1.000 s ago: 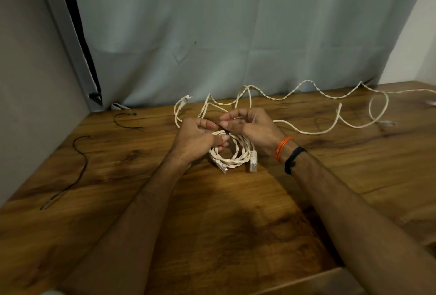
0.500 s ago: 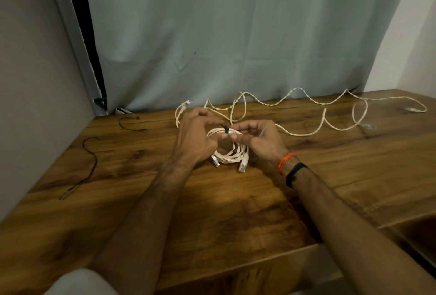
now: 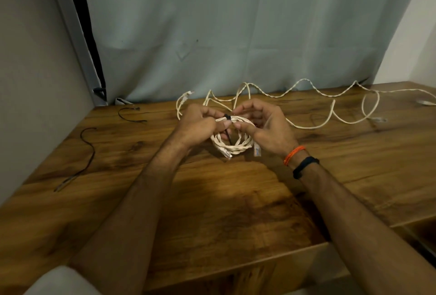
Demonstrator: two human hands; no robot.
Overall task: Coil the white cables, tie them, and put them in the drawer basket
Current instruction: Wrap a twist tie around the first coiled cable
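Now we hold the coiled white cable (image 3: 232, 137) between both hands over the wooden table (image 3: 212, 212); our left hand (image 3: 198, 124) clamps its top so the loops stay bunched; our right hand (image 3: 266, 127) pinches beside the black tie (image 3: 227, 127), ready to cinch it; the uncoiled white cable (image 3: 306, 105) lies beyond our fingertips.

Two hands: left hand (image 3: 197, 124) and right hand (image 3: 266, 127), both at the coiled cable (image 3: 236, 147) in the middle of the table (image 3: 212, 212). White cables, two: the coiled one, and one loose cable (image 3: 306, 127) lying behind and to the right of the coil. Black ties, three: one tie (image 3: 228, 127) on the coil, a short tie (image 3: 132, 115) far left of the coil, a long tie (image 3: 88, 150) farther left still. Clear plugs hanging from the coil, two. Wristbands, two, on the right wrist.
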